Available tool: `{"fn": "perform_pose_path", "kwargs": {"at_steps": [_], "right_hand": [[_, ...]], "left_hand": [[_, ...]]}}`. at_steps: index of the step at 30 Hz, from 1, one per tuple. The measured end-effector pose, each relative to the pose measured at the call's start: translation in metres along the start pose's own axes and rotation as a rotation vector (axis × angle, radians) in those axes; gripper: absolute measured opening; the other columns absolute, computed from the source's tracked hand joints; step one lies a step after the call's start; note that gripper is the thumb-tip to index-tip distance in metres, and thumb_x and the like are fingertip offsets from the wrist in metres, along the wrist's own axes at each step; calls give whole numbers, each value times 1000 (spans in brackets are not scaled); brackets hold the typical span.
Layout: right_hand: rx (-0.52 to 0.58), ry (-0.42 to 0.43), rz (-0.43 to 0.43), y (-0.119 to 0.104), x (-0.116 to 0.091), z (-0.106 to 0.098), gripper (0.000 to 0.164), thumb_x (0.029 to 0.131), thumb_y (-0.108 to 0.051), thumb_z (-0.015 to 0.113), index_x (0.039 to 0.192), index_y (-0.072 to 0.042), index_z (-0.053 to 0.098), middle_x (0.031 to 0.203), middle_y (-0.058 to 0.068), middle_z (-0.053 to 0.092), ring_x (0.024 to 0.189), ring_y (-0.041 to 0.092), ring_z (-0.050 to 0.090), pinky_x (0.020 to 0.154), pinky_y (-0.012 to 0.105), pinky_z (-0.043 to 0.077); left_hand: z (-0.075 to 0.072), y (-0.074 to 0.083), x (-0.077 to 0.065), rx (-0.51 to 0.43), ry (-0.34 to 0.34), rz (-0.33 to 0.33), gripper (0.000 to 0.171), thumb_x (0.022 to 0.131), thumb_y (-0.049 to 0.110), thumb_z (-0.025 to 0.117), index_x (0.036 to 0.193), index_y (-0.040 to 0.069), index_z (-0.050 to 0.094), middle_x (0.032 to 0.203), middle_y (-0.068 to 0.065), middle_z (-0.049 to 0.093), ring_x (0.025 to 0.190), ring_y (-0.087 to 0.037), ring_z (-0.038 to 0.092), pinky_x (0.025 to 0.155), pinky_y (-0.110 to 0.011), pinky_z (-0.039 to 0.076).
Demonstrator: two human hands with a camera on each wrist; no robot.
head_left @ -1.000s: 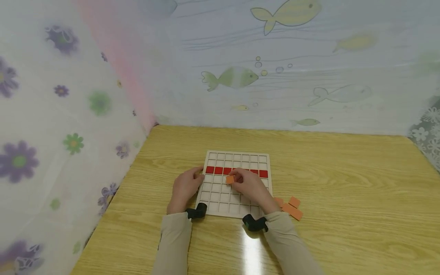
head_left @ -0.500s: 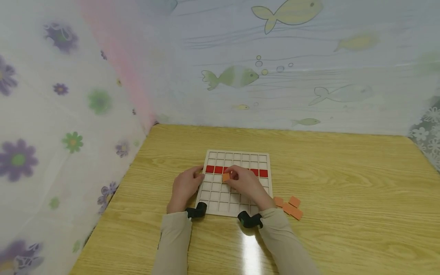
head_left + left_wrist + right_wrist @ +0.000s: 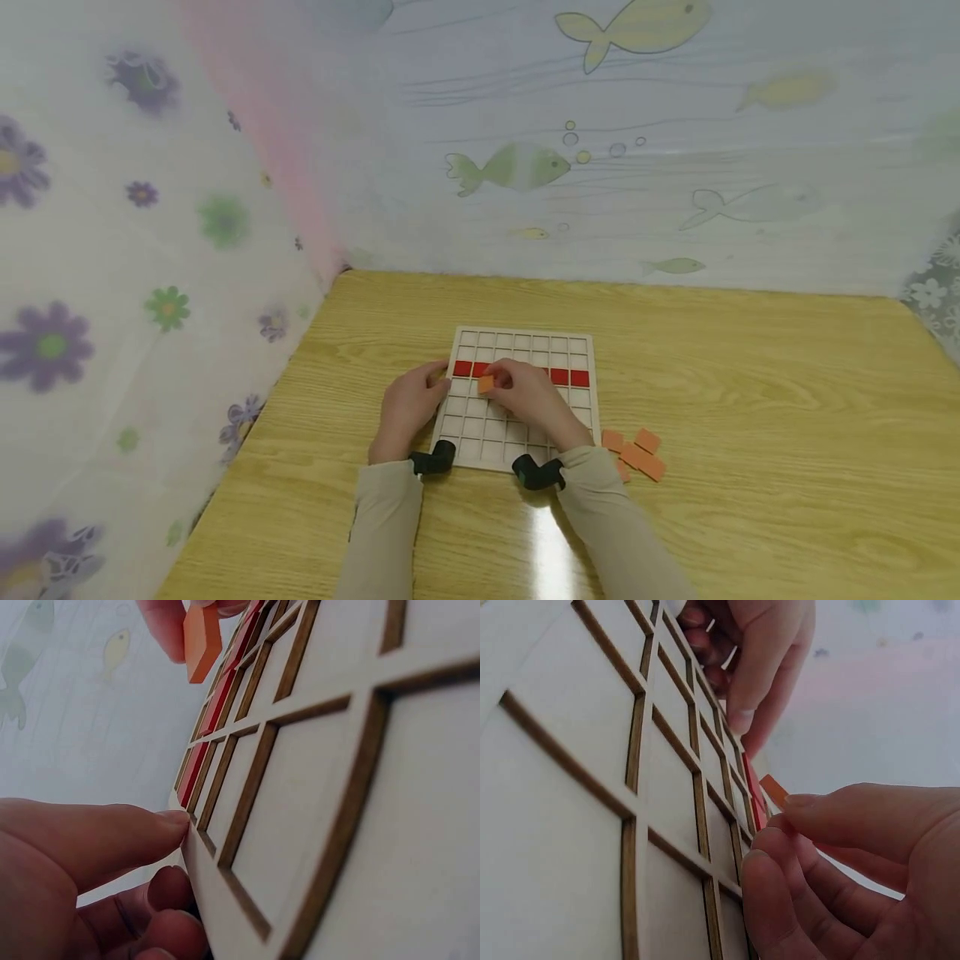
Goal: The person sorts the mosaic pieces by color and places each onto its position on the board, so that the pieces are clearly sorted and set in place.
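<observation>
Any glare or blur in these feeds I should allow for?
Head view: white glare streak on the table, off the board; left wrist view: the board's near grid lines bow, the wall behind is out of focus; right wrist view: background soft too, orange tile still discernible.

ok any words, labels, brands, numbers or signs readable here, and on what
None can be read. The grid board, red tiles and orange tiles show no lettering. The backdrop bears drawn fish and flowers, no words. Any marking on the black wrist devices is too small to read.
</observation>
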State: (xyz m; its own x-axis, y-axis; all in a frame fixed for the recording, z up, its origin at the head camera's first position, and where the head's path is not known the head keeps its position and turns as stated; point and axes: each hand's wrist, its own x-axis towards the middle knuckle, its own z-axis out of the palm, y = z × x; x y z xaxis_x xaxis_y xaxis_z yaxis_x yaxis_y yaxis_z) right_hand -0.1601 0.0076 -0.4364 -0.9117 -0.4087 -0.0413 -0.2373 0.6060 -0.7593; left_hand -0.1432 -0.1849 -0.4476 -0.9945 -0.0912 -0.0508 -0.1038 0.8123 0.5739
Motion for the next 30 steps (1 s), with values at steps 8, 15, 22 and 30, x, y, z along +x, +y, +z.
{"fn": "perform_pose_path", "kwargs": {"at_steps": [8,15,22,30], "right_hand": [[-20,5,-40,-7,4,4,31,81,-27,65,109,-14,63,79,-9,59,70,8,53,66,29,43],[-15,-40,-28,-10,12,11,28,83,-21,62,111,-15,62,80,-8,58,71,9,52,65,28,42],[2,-53,-12,-10,13,14,28,83,-19,62,110,-16,62,82,-8,58,73,10,52,66,28,42],[-14,-33,-17,-9,14,17,26,82,-17,62,108,-16,63,76,-8,56,66,10,50,61,28,40]], "left_hand": [[-2,1,-1,18,1,10,34,86,28,57,120,23,59,66,5,52,52,-12,45,50,-27,34],[-3,0,0,6,-6,17,34,87,27,56,120,22,58,65,5,52,50,-12,45,48,-28,33],[-2,-1,1,2,-13,8,33,87,26,56,120,22,58,65,5,53,49,-12,47,48,-28,34],[-1,-1,0,7,-11,7,34,87,26,56,120,22,58,67,5,53,51,-12,45,49,-27,33]]}}
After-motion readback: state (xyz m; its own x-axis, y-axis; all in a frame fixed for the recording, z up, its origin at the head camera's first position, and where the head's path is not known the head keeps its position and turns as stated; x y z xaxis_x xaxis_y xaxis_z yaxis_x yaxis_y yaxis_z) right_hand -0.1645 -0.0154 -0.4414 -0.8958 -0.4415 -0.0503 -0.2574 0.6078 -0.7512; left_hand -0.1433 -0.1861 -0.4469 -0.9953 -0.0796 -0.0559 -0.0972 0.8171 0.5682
